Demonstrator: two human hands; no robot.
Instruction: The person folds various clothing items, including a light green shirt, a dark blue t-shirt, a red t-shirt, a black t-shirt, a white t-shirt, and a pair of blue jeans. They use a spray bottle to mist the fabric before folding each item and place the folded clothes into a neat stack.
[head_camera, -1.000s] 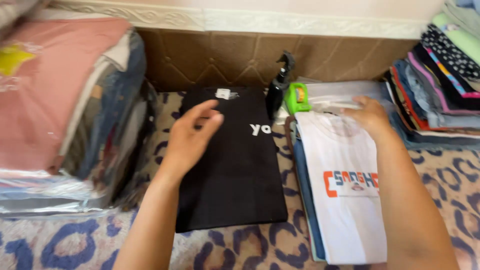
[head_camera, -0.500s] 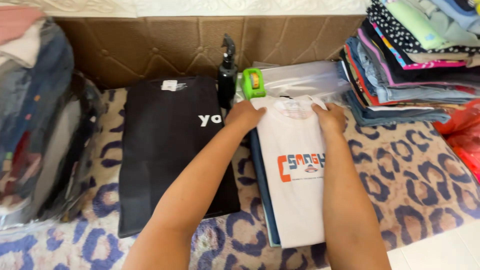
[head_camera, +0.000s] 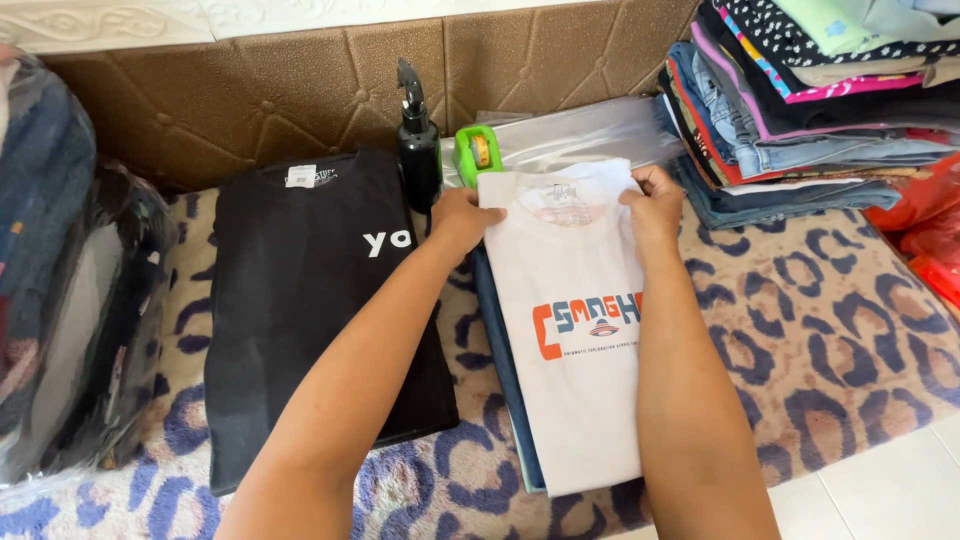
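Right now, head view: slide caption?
Both hands, left hand and right hand, grip folded white T-shirt beside black T-shirt.

Folded garments beneath the white t-shirt show only as thin edges; their number cannot be told. Bagged clothes run off the left edge. The clothing stack is cropped at top and right.

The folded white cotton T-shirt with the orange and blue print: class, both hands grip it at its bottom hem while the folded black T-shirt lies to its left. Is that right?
Not quite. The head view shows the left hand and right hand gripping the folded white cotton T-shirt at its collar end, not the bottom hem. The folded black T-shirt does lie to its left.
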